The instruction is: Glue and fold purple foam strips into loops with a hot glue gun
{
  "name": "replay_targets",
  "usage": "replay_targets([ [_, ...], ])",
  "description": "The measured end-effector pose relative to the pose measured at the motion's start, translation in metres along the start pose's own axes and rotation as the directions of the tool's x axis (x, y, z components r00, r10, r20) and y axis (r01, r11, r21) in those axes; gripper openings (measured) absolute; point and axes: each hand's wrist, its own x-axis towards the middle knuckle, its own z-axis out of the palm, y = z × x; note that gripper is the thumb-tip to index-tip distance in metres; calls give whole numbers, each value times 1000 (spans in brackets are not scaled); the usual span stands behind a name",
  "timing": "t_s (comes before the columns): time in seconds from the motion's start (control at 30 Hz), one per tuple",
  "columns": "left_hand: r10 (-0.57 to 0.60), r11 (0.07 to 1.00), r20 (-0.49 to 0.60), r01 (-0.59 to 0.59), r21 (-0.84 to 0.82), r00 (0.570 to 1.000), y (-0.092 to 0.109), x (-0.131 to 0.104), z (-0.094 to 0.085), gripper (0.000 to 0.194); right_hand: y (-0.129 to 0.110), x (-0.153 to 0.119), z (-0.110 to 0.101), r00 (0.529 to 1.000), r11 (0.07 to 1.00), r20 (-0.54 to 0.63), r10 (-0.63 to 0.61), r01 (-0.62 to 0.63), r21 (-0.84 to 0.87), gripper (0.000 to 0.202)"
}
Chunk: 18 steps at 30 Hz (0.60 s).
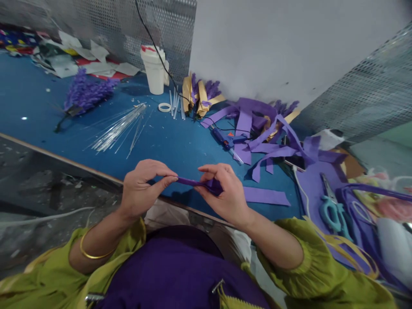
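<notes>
A narrow purple strip, folded or rolled thin, is stretched between my hands above the table's front edge. My left hand pinches its left end between thumb and fingertips. My right hand grips the strip farther right, where a wider dark purple part shows between thumb and fingers. A flat lilac strip lies on the table just right of my right hand; my hand hides whether it joins the held piece. Beyond that hand lies a blue glue gun with a clear stick in it.
Thin clear wires lie on the blue table ahead and left, beyond them a purple flower bunch. A white cup, tape roll and glue sticks stand behind. Purple strips and teal scissors lie right.
</notes>
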Motion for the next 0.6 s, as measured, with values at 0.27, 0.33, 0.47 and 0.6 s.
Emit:
replay_targets([
  [0.27, -176, 978, 22, 177, -109, 984, -3, -3, -3, 24, 2, 0, -1, 999, 1000, -46, 13, -12, 21, 28],
  [0.33, -207, 968, 10, 206, -142, 978, -4, -3, -4, 26, 2, 0, -1, 999, 1000, -42, 15, -14, 19, 28],
  [0.47, -169, 985, -24, 169, -23, 985, -4, -2, -2, 6, 2, 1, -1, 999, 1000, -47, 0, 2, 31, 28],
  [0.6, -191, 981, -39, 191, -22, 981, -6, 2, 0, 14, 3, 1, -1, 999, 999, -46, 17, -15, 28, 27],
])
